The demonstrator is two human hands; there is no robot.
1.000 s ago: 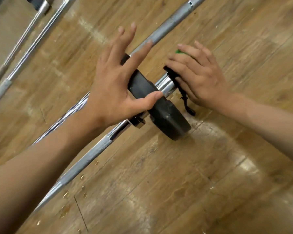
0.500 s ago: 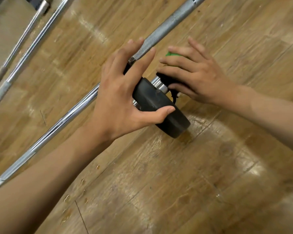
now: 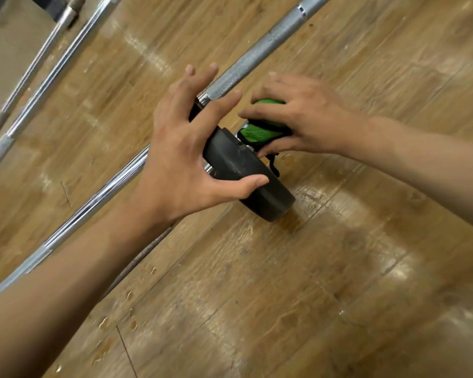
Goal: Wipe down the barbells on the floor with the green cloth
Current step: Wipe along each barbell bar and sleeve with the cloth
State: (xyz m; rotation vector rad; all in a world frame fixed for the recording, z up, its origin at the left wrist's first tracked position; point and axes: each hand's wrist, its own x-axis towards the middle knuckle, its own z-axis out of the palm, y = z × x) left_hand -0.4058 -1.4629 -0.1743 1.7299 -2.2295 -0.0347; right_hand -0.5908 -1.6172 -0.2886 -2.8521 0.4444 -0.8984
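A silver barbell point(image 3: 260, 57) lies diagonally across the wooden floor, with a small black weight plate point(image 3: 241, 165) on it at the middle of the view. My left hand point(image 3: 183, 148) rests on the plate, thumb hooked over its near edge and fingers spread above the bar. My right hand point(image 3: 303, 113) grips the green cloth point(image 3: 260, 132), which is wrapped round the bar just right of the plate. A black cord hangs from the cloth beside the plate.
Two more bars point(image 3: 52, 66) lie parallel at the upper left, one with a dark sleeve end point(image 3: 63, 9). The wooden floor point(image 3: 284, 282) shows wet drops near the lower left and a damp patch under the plate.
My right hand has turned on the bar, so more of the green cloth shows. My left hand has slid along the plate, its thumb now over the near edge.
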